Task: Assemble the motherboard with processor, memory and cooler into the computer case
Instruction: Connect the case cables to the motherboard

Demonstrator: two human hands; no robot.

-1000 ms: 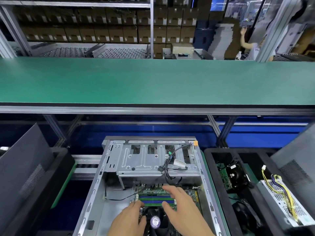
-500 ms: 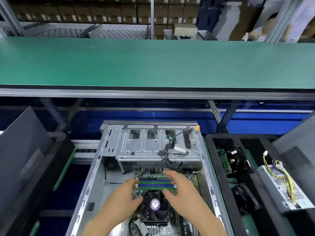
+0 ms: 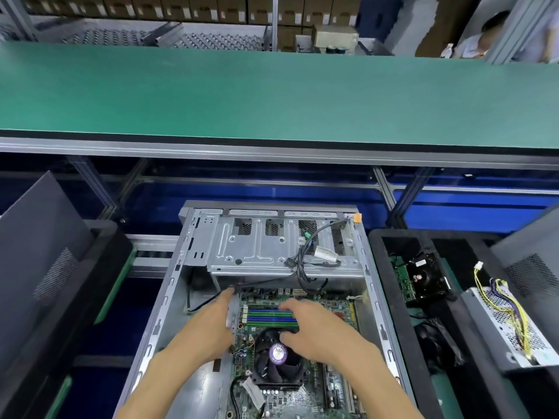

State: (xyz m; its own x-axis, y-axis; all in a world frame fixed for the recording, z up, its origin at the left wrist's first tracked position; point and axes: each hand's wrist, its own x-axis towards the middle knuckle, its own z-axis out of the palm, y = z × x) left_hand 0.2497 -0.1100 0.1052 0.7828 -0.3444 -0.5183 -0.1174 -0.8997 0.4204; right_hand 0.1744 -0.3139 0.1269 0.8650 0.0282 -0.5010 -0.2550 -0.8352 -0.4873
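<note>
An open grey computer case (image 3: 374, 297) lies flat in front of me. Inside it lies the green motherboard (image 3: 338, 306), with blue and green memory slots (image 3: 266, 316) and a black fan cooler (image 3: 278, 367) that has a purple sticker. My left hand (image 3: 205, 331) lies along the board's left edge, its straight fingers reaching to the far left corner. My right hand (image 3: 320, 334) rests on the board with its bent fingers on the memory slots and its thumb at the cooler's far rim. A black cable bundle (image 3: 305, 263) hangs from the metal drive cage (image 3: 257, 249) down towards the board.
On the right, a black tray holds another board with a cooler (image 3: 423, 279) and a power supply (image 3: 508, 325) with yellow wires. A grey side panel (image 3: 39, 252) leans on the left. A green conveyor belt (image 3: 272, 95) runs across behind. A person (image 3: 490, 34) stands at the far right.
My left hand has slid from beside the cooler out to the board's left edge and far corner. My right hand stays on the memory slots. More of the board shows below.
</note>
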